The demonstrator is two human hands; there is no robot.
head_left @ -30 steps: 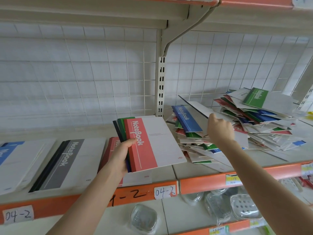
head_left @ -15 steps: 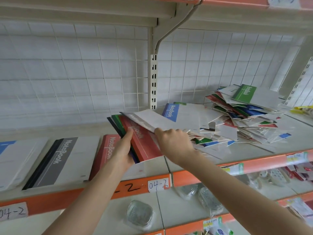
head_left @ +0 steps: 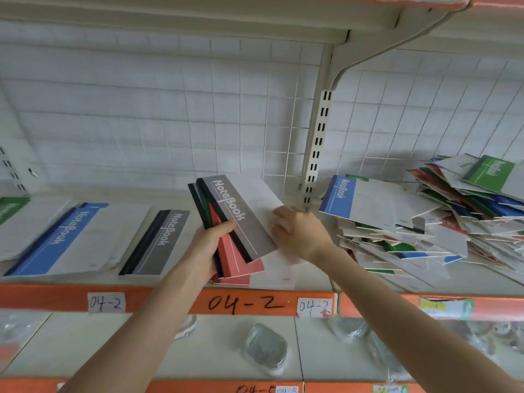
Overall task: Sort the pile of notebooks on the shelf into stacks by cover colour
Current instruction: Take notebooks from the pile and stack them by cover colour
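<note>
A person's left hand point(head_left: 211, 245) is gripping a fanned bundle point(head_left: 226, 251) of thin, flat, rectangular notebooks above the front of a shop shelf point(head_left: 312, 279). Each cover is showing a coloured band printed "NoteBook" beside a plain white half. A grey notebook point(head_left: 241, 217) is lying on top of the bundle, with red, green and dark blue edges peeking out beneath it. The right hand point(head_left: 297, 231) is curling its fingers onto the white half of that grey notebook, at its right edge.

Four sorted stacks are lying flat on the shelf: a green stack point(head_left: 11, 205) at the far left, partly cut off, then a blue stack point(head_left: 65, 239), a grey stack point(head_left: 161, 239), and a red stack point(head_left: 235, 280) just under the bundle. To the right, past a slotted metal upright point(head_left: 317, 148), a loose pile point(head_left: 425, 222) of mixed notebooks is sprawling at many angles, too many to count.

A white wire grid point(head_left: 170, 109) is backing the shelf. The orange front strip point(head_left: 170, 299) is showing "04-2" three times. Clear plastic packets point(head_left: 266, 347) are lying on the shelf below.
</note>
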